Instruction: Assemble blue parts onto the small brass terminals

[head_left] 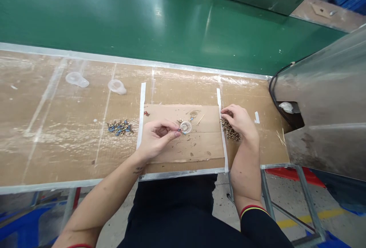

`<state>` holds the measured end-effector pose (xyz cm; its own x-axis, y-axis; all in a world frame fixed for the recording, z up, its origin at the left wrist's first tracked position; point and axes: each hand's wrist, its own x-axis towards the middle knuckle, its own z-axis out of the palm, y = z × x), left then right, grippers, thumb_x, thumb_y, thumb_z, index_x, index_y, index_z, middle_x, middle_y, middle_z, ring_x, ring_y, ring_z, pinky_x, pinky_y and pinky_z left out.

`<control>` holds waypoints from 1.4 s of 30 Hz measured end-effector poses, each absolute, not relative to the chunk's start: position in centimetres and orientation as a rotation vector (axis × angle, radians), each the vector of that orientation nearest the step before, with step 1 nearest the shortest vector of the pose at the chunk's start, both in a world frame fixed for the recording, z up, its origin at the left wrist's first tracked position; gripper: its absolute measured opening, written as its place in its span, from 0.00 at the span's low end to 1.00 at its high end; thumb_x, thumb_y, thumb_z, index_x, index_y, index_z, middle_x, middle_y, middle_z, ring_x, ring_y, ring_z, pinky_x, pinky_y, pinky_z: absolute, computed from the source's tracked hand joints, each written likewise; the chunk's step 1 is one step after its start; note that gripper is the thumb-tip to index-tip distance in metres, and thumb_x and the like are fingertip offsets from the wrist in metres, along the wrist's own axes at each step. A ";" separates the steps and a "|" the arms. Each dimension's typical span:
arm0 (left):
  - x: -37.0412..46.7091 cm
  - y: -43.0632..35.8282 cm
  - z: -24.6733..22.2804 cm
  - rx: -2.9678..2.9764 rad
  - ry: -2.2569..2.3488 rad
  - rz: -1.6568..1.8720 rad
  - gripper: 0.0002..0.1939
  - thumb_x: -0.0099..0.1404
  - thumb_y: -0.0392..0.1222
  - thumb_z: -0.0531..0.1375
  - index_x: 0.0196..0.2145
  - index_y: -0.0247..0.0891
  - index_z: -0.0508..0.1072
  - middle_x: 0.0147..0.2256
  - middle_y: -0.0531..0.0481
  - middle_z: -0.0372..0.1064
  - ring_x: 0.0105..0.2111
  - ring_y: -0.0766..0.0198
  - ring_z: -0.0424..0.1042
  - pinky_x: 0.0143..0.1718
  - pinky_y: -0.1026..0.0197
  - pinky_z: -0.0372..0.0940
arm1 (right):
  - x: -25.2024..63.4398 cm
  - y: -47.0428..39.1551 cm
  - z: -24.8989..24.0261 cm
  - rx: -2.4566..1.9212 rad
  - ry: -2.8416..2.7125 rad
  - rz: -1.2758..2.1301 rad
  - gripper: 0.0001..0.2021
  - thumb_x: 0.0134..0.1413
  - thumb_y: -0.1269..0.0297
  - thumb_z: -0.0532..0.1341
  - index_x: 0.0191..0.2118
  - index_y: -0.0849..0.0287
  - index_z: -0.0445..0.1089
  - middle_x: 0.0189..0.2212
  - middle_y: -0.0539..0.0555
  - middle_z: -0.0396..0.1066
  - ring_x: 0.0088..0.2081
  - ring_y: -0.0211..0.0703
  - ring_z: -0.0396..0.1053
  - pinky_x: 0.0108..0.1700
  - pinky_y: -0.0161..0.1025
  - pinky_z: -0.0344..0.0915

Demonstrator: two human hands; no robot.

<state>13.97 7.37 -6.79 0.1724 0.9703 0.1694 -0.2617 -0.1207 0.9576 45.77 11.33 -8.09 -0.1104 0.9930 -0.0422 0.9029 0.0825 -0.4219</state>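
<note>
My left hand (157,137) is over the left half of a cardboard sheet (206,149). Its thumb and forefinger pinch a small piece with a blue tip, mostly covered by the fingers. Just beyond the fingertips sits a small round clear cup (186,127) with something metallic in it. My right hand (238,118) is at a pile of small brass-coloured parts (232,133), its fingers curled together at the pile's far edge. Whatever they hold is too small to name. Left of the sheet lies a heap of blue and gold pieces (120,127).
Two translucent plastic cups (76,79) lie at the back left of the table. A thin wooden stick (200,119) rests on the cardboard, and more sticks (281,137) lie at right. A metal housing (328,99) with a black cable bounds the right side. Behind runs a green belt (143,19).
</note>
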 end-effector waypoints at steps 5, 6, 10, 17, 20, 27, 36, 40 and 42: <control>14.0 7.3 -6.8 1.201 0.859 1.208 0.12 0.56 0.46 0.74 0.28 0.36 0.79 0.29 0.46 0.79 0.31 0.62 0.80 0.33 0.62 0.77 | 45.8 11.6 -8.3 -1.903 -2.120 0.374 0.10 0.61 0.68 0.56 0.35 0.57 0.75 0.37 0.58 0.78 0.41 0.52 0.73 0.45 0.47 0.66; 14.0 7.3 -6.9 1.196 0.863 1.206 0.13 0.56 0.47 0.74 0.28 0.36 0.79 0.29 0.46 0.79 0.31 0.62 0.80 0.33 0.62 0.77 | 45.6 11.6 -8.2 -1.868 -2.099 0.349 0.10 0.61 0.68 0.56 0.35 0.57 0.75 0.36 0.58 0.77 0.40 0.51 0.73 0.44 0.46 0.67; 14.1 7.3 -7.1 1.164 0.846 1.220 0.12 0.57 0.46 0.74 0.30 0.36 0.79 0.29 0.47 0.79 0.30 0.63 0.79 0.32 0.64 0.76 | 43.9 11.0 -6.6 -1.571 -1.915 0.240 0.08 0.63 0.69 0.57 0.37 0.57 0.74 0.33 0.55 0.75 0.33 0.44 0.72 0.36 0.40 0.68; 14.5 7.0 -7.2 1.150 0.808 1.194 0.13 0.58 0.47 0.72 0.31 0.34 0.79 0.29 0.46 0.78 0.30 0.65 0.77 0.32 0.65 0.73 | 37.9 8.7 -5.1 -1.021 -1.939 0.401 0.07 0.66 0.69 0.59 0.40 0.54 0.75 0.30 0.51 0.77 0.30 0.39 0.76 0.31 0.35 0.71; 14.6 6.9 -7.2 1.152 0.772 1.197 0.13 0.60 0.48 0.72 0.32 0.34 0.79 0.30 0.45 0.78 0.31 0.65 0.76 0.33 0.64 0.72 | 36.4 8.1 -5.4 -0.937 -1.981 0.466 0.08 0.65 0.72 0.60 0.43 0.54 0.76 0.32 0.51 0.80 0.32 0.39 0.78 0.34 0.35 0.75; 14.6 6.8 -7.3 1.169 0.742 1.173 0.13 0.62 0.49 0.70 0.33 0.34 0.79 0.31 0.45 0.78 0.32 0.65 0.76 0.34 0.64 0.73 | 35.7 7.5 -5.6 -0.836 -1.921 0.572 0.15 0.59 0.76 0.65 0.49 0.51 0.78 0.37 0.52 0.82 0.36 0.42 0.81 0.37 0.37 0.79; 14.6 6.8 -7.1 1.183 0.741 1.181 0.12 0.62 0.48 0.71 0.33 0.35 0.80 0.31 0.45 0.79 0.32 0.64 0.77 0.35 0.63 0.73 | 35.0 6.9 -5.7 -0.864 -1.737 0.735 0.13 0.55 0.75 0.69 0.43 0.50 0.80 0.36 0.50 0.83 0.35 0.43 0.82 0.39 0.37 0.82; 14.7 6.7 -7.0 1.220 0.752 1.194 0.11 0.62 0.48 0.70 0.32 0.36 0.80 0.31 0.45 0.79 0.32 0.63 0.77 0.35 0.62 0.73 | 34.6 6.6 -5.9 -0.947 -1.672 0.776 0.10 0.54 0.72 0.71 0.41 0.51 0.80 0.34 0.50 0.83 0.34 0.43 0.82 0.38 0.37 0.81; 14.6 6.7 -7.0 1.247 0.760 1.201 0.11 0.63 0.47 0.70 0.32 0.36 0.81 0.31 0.45 0.79 0.32 0.63 0.77 0.34 0.62 0.73 | 34.5 6.5 -6.0 -0.959 -1.670 0.785 0.08 0.55 0.71 0.71 0.39 0.52 0.81 0.34 0.50 0.83 0.34 0.43 0.82 0.38 0.37 0.81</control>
